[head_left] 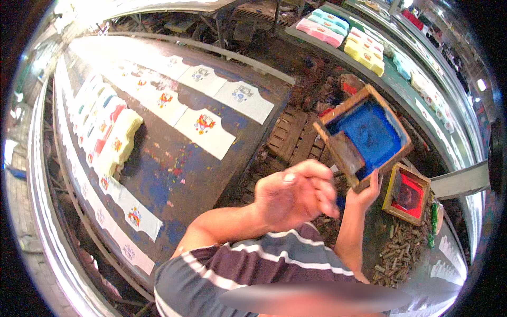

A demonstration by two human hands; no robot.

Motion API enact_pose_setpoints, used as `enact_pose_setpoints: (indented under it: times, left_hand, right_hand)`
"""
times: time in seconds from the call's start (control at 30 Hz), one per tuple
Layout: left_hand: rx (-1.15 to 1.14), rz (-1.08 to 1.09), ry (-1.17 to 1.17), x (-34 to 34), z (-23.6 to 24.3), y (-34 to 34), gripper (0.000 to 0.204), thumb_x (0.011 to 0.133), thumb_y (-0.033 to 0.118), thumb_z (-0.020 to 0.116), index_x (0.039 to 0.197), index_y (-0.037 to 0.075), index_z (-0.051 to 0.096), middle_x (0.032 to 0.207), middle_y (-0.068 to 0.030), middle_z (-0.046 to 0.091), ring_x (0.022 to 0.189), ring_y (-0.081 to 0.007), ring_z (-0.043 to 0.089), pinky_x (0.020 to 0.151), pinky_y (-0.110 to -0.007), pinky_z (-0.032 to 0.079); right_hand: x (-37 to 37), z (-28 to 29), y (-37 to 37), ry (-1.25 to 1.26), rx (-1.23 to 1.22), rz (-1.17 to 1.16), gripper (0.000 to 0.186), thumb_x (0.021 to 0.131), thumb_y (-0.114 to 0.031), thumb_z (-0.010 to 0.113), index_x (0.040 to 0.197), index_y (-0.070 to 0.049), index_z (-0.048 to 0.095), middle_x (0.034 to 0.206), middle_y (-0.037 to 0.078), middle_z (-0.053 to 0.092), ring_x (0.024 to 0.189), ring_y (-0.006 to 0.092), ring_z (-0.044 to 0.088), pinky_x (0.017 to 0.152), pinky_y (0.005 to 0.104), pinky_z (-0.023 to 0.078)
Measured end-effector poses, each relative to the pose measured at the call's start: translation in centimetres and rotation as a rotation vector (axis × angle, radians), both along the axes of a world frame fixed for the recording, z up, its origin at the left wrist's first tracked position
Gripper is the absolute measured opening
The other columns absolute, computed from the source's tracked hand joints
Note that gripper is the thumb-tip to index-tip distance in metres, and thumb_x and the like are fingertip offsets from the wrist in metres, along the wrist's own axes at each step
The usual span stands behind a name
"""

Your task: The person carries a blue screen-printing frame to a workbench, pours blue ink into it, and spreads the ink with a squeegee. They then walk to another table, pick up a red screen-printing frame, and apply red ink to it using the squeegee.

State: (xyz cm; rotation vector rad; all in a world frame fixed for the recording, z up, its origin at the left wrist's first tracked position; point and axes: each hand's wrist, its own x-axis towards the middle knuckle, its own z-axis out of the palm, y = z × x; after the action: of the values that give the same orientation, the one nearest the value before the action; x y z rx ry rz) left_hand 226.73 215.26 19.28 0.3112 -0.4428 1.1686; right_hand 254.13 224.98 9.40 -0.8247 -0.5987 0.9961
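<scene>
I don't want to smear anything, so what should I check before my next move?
1. Right-hand grip on the square wooden frame with a blue interior: ok, at its lower edge.
2. Left-hand grip free: ok, nothing shows in it.
3. Blue frame over the white cloth pieces with coloured prints: not ok, it is off to their right.
4. Smaller wooden frame with a red interior out of hand: ok, it sits apart on the right.
5. Blue frame's underside clean: cannot tell, hidden.
</scene>
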Motion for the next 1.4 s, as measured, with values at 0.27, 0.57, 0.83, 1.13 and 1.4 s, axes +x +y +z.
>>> enact_pose_setpoints:
  times: [0.27, 0.57, 0.83, 1.13, 1.4]
  left_hand:
    - [0.009, -0.522, 0.017, 13.3, -1.6, 14.6, 0.075, 0.103, 0.059, 0.063, 0.152, 0.003, 0.065, 0.141, -0.0247, 0.074, 0.122, -0.0394, 0.075, 0.114, -0.052, 0.054]
    - [-0.196, -0.142, 0.228, 8.4, -9.7, 29.6, 0.066, 0.106, 0.053, 0.060, 0.150, 0.004, 0.069, 0.144, -0.0211, 0.075, 0.124, -0.0373, 0.074, 0.119, -0.050, 0.050]
    - [-0.480, 0.968, 1.218, -2.1, -14.1, 41.0, 0.031, 0.103, 0.013, 0.076, 0.131, -0.002, 0.076, 0.126, -0.0161, 0.081, 0.113, -0.0243, 0.077, 0.103, -0.040, 0.060]
    - [-0.696, 1.167, 1.314, -5.5, -15.7, 49.4, 0.023, 0.103, 0.001, 0.076, 0.126, -0.002, 0.076, 0.119, -0.0082, 0.081, 0.111, -0.0143, 0.075, 0.102, -0.031, 0.058]
    - [-1.054, 1.457, 1.292, -6.8, -16.4, 55.1, 0.089, 0.098, 0.007, 0.078, 0.174, 0.005, 0.030, 0.163, -0.0230, 0.055, 0.137, -0.0345, 0.065, 0.122, -0.048, 0.048]
  right_hand:
    - [0.5, 3.4, 17.8, -0.835, 0.314, -0.323, 0.059, 0.091, -0.020, 0.085, 0.138, 0.011, 0.068, 0.135, 0.032, 0.073, 0.126, 0.0485, 0.069, 0.123, 0.0620, 0.043]
    - [-2.1, 5.1, 35.0, 0.201, -0.149, 0.038, 0.085, 0.099, -0.020, 0.086, 0.171, -0.011, 0.043, 0.155, 0.016, 0.061, 0.135, 0.0373, 0.061, 0.106, 0.0597, 0.054]
    - [-6.7, 3.6, 50.5, 0.036, -0.272, 0.177, 0.069, 0.101, -0.020, 0.082, 0.163, -0.011, 0.053, 0.142, 0.010, 0.067, 0.126, 0.0312, 0.065, 0.103, 0.0551, 0.055]
    - [-9.9, -1.9, 62.5, -0.065, -0.355, 0.411, 0.071, 0.099, -0.020, 0.082, 0.162, -0.005, 0.053, 0.152, 0.011, 0.062, 0.136, 0.0298, 0.062, 0.110, 0.0519, 0.055]
    - [-13.3, -3.7, 72.4, -0.102, -0.398, 0.949, 0.070, 0.101, -0.013, 0.077, 0.165, -0.005, 0.048, 0.138, 0.012, 0.072, 0.122, 0.0270, 0.072, 0.106, 0.0487, 0.059]
